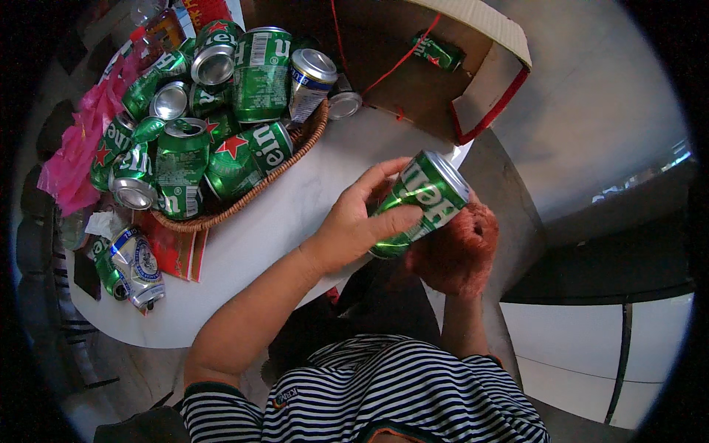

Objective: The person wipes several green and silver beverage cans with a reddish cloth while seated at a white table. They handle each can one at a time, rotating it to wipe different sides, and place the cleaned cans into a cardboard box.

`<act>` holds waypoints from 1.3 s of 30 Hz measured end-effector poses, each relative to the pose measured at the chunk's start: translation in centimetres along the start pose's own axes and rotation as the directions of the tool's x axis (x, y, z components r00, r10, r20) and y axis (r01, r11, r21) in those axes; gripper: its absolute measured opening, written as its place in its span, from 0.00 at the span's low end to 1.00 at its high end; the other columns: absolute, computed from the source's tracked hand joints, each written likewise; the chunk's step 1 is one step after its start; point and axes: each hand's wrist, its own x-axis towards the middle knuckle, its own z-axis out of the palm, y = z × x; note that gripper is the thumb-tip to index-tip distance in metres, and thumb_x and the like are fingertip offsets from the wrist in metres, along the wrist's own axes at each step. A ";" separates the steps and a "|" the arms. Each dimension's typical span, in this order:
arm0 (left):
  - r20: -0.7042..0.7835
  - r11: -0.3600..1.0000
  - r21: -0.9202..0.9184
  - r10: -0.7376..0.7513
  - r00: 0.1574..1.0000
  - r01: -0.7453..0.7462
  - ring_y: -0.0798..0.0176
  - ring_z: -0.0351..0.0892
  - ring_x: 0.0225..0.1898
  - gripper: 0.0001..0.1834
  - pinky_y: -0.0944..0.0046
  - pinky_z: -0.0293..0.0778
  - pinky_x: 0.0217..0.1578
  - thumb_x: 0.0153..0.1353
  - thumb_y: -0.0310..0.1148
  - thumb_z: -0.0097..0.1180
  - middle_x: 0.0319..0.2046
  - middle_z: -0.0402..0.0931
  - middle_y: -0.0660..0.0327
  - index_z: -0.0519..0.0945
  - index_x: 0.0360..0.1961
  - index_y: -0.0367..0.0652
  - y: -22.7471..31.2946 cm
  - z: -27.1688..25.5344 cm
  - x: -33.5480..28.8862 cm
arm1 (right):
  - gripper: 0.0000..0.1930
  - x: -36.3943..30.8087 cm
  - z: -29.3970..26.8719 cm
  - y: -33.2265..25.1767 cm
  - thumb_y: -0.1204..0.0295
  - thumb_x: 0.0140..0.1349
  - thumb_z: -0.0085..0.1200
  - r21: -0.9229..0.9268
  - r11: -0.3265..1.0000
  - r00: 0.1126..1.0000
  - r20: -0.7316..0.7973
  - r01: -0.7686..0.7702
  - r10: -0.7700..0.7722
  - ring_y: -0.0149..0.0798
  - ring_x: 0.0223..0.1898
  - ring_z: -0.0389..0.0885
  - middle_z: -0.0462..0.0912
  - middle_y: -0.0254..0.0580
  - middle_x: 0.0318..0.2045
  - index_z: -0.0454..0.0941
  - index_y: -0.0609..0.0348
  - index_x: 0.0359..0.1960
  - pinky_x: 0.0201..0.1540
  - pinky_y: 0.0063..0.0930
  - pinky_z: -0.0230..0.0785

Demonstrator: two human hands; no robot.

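My left hand [362,218] is closed around a green drink can [422,203], thumb across its front. The can is tilted, its silver end up and to the right. My right hand [474,198] is mostly hidden by a fuzzy reddish-brown cloth [454,255], which it holds against the can's right side; only a bit of finger shows above it. Left of my hands, a wicker basket [244,199] on the white table [255,255] is heaped with green cans [182,159], and a silver-and-blue can [310,77] leans at its right end.
An open cardboard box [399,81] with red cord stands at the back, a green can [438,53] inside. Crushed cans [136,266], red card packets [173,247] and a pink plastic bag [77,151] lie at the left. A white cabinet [576,347] is at the right.
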 end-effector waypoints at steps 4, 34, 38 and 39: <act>-0.074 0.641 0.716 0.463 0.883 -0.276 0.55 0.68 0.50 0.39 0.60 0.65 0.52 0.43 0.32 0.66 0.47 0.68 0.55 0.63 0.58 0.42 -0.4 0.3 0.2 | 0.38 0.1 0.6 0.0 0.70 0.50 0.59 0.499 0.866 0.997 -0.071 0.016 0.022 0.34 0.50 0.73 0.70 0.37 0.53 0.55 0.57 0.63 0.57 0.28 0.64; -0.078 0.833 0.518 0.272 0.959 -0.195 0.45 0.69 0.54 0.44 0.57 0.66 0.53 0.43 0.27 0.62 0.54 0.66 0.45 0.55 0.62 0.43 -1.3 0.9 -0.2 | 0.32 0.6 0.6 1.0 0.76 0.54 0.55 0.664 0.746 0.997 -0.082 0.051 0.005 0.38 0.47 0.75 0.72 0.46 0.50 0.57 0.64 0.61 0.51 0.29 0.72; -0.082 0.799 0.568 0.293 0.953 -0.197 0.45 0.69 0.53 0.44 0.56 0.67 0.53 0.43 0.27 0.62 0.54 0.66 0.45 0.55 0.62 0.43 -1.5 1.2 -0.2 | 0.33 0.5 1.2 1.0 0.79 0.53 0.56 0.529 0.846 0.995 -0.095 0.058 -0.008 0.38 0.47 0.75 0.71 0.47 0.51 0.57 0.64 0.62 0.51 0.29 0.72; -0.077 0.794 0.571 0.305 0.949 -0.209 0.45 0.69 0.53 0.44 0.56 0.67 0.53 0.43 0.27 0.62 0.54 0.66 0.46 0.55 0.62 0.43 -1.4 1.3 -0.3 | 0.33 0.4 1.3 0.9 0.79 0.53 0.56 0.510 0.858 0.994 -0.104 0.069 -0.019 0.38 0.47 0.75 0.71 0.47 0.51 0.56 0.64 0.62 0.52 0.29 0.71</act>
